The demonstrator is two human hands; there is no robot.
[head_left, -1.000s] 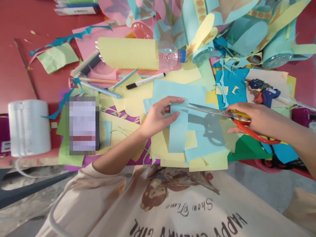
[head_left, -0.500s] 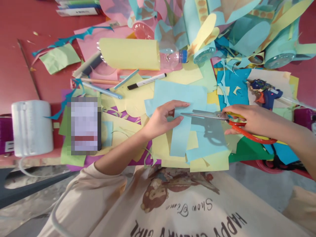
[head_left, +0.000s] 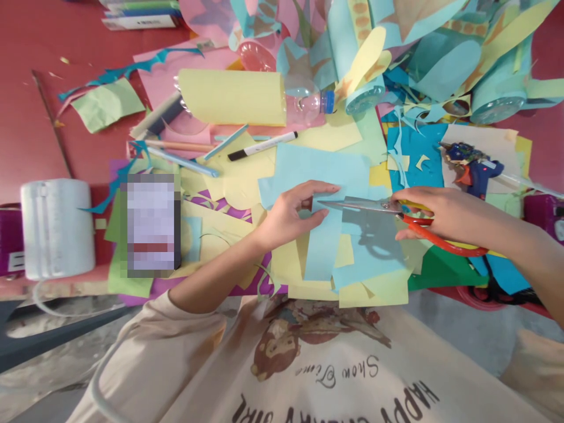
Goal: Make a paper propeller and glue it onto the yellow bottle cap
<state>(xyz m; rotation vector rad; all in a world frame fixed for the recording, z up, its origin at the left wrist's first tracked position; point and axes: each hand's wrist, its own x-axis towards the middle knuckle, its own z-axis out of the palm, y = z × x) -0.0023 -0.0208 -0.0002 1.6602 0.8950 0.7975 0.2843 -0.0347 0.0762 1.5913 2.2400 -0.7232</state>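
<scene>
My left hand [head_left: 293, 211] is on a sheet of light blue paper [head_left: 319, 164], index finger and thumb apart on its top face, the other fingers curled and partly hidden. The paper appears held there. In my right hand [head_left: 436, 211] is a pair of scissors [head_left: 365, 205] with red handles, my fingers through the loops. Its blades look almost closed and point left, their tips between my left thumb and index finger, over the paper. A narrower light blue part [head_left: 324, 252] extends down toward me. Whether the blades are cutting I cannot tell.
A yellow-wrapped plastic bottle [head_left: 231, 97] lies behind the paper, near a black-and-white marker [head_left: 263, 145]. On the right is a blue glue gun [head_left: 480, 170]. A blurred phone [head_left: 150, 223] and a white case [head_left: 57, 229] are left. Paper-decorated bottles [head_left: 497, 106] crowd the back.
My right hand and the scissors have shifted slightly left, the blade tips moving a little further between my left fingers. My left hand has hardly moved.
</scene>
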